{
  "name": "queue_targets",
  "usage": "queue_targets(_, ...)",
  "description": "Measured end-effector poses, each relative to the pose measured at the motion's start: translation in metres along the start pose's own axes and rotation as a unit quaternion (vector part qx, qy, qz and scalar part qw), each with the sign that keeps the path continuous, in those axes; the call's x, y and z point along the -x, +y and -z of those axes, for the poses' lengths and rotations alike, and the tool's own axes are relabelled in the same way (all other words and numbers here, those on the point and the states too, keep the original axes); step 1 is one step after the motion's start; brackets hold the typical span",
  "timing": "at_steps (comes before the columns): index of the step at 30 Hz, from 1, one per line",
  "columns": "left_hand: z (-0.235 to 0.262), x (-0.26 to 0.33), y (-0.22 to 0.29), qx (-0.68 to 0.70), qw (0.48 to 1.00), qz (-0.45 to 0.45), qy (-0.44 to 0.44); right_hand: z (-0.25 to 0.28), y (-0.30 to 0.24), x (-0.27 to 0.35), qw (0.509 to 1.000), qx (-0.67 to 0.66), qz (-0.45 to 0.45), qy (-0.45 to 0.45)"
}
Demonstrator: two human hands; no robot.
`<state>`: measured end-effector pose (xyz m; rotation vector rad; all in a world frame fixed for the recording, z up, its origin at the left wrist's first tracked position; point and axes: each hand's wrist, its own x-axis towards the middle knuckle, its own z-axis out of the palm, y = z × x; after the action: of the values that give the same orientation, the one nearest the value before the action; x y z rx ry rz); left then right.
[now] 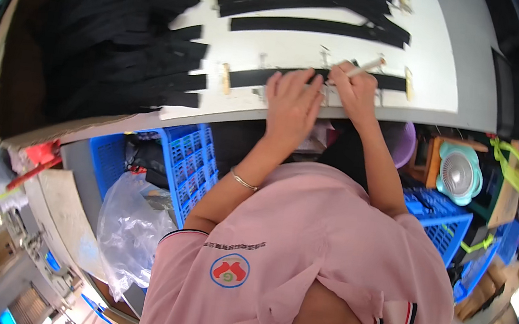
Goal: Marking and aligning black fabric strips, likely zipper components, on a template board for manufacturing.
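Observation:
A black strip (393,82) of what looks like fabric lies across a white board (433,60), between two gold-coloured end pieces. My left hand (292,99) rests flat on the strip's middle, fingers stretched out and pressing down. Close to its right, my right hand (355,91) is closed around a slim white pen (369,66). The pen slants up to the right, and its lower tip is hidden by my fingers near the strip. Farther back on the board lie more black strips (319,30), some crossing each other.
A cardboard box (16,45) piled with black strips (118,38) stands at the left. Below the table edge are a blue plastic crate (191,159), a clear plastic bag (130,223), another blue crate (447,232) and a turquoise fan (459,174).

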<state>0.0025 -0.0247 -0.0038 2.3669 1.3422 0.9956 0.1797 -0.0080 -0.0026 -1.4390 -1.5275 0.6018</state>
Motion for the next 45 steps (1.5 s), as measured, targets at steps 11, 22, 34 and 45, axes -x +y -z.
queue_targets(11, -0.003, 0.003, 0.004, 0.041, 0.999, 0.006, 0.036, 0.039, 0.022, 0.04, 0.986, 0.047, 0.005, 0.161)
queue_targets(22, 0.0, 0.002, 0.007, 0.018, 0.999, -0.008, 0.045, 0.081, 0.055, 0.053, 0.91, 0.374, 0.145, 0.108)
queue_targets(34, -0.033, -0.042, 0.032, 0.105, 0.994, -0.036, 0.006, 0.077, 0.043, 0.055, 0.928, 0.308, 0.116, 0.174)
queue_targets(45, -0.062, -0.062, 0.052, 0.075, 0.997, -0.034, -0.012, 0.092, 0.022, 0.041, 0.943, 0.275, 0.102, 0.158)
